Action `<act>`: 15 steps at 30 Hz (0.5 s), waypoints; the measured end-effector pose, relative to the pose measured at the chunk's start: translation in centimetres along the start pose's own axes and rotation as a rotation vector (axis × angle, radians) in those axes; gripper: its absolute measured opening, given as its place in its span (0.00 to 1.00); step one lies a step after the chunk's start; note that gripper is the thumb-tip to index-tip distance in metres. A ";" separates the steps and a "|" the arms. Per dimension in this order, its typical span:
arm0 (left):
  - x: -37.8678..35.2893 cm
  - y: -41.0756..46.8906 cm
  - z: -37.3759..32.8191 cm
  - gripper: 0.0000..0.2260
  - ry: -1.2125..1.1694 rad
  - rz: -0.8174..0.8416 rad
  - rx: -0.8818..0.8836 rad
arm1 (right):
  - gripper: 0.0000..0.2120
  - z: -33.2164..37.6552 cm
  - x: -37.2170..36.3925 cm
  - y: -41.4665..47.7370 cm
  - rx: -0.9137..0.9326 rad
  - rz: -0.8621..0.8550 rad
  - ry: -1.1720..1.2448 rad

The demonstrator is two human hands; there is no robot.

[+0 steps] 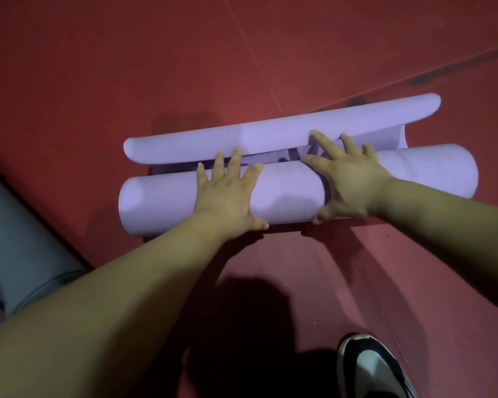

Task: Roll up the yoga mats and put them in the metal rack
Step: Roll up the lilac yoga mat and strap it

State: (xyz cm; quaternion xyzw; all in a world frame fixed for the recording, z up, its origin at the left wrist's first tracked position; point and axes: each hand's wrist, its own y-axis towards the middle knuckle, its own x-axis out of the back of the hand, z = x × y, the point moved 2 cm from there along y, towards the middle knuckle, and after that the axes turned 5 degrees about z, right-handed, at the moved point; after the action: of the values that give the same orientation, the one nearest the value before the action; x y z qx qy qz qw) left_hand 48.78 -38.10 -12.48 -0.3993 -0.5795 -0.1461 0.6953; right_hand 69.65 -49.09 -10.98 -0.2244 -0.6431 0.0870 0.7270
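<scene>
My left hand (227, 191) and right hand (350, 182), fingers splayed flat, roll the lilac foam yoga mat (161, 198) — next I'd tuck its curled end (270, 133).

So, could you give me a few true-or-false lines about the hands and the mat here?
1. The left hand and the right hand both press flat on the roll of the purple mat. True.
2. The mat is fully rolled up. False: a stretch beyond the roll is still loose, and its far edge is curled up.
3. A grey roll lies at the left of the view. True.
4. The shoe stands on the mat. False: it is on the floor, apart from the mat.
5. The floor is blue. False: it is red.
</scene>
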 end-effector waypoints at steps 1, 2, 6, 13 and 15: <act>0.1 0.0 0.0 0.54 -0.005 -0.001 -0.002 | 0.62 -0.1 0.0 0.0 0.011 0.000 0.008; 0.1 -0.1 0.1 0.54 -0.008 -0.001 -0.003 | 0.61 -0.1 0.0 0.0 0.018 -0.002 0.012; 0.2 -1.8 -0.2 0.54 -0.017 0.021 -0.045 | 0.58 0.5 -0.3 -1.5 0.038 0.018 0.061; -2.1 -9.3 -1.6 0.53 -0.113 0.184 -0.130 | 0.56 2.7 -3.4 -8.4 0.113 0.256 0.166; -3.2 -11.4 -2.2 0.53 -0.097 0.185 -0.142 | 0.56 3.1 -4.6 -10.0 0.123 0.284 0.144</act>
State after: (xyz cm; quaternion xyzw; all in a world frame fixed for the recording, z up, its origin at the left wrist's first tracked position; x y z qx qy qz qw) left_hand 41.81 -47.83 -11.11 -0.5059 -0.5614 -0.1027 0.6468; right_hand 64.27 -59.20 -10.48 -0.2738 -0.5446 0.2118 0.7639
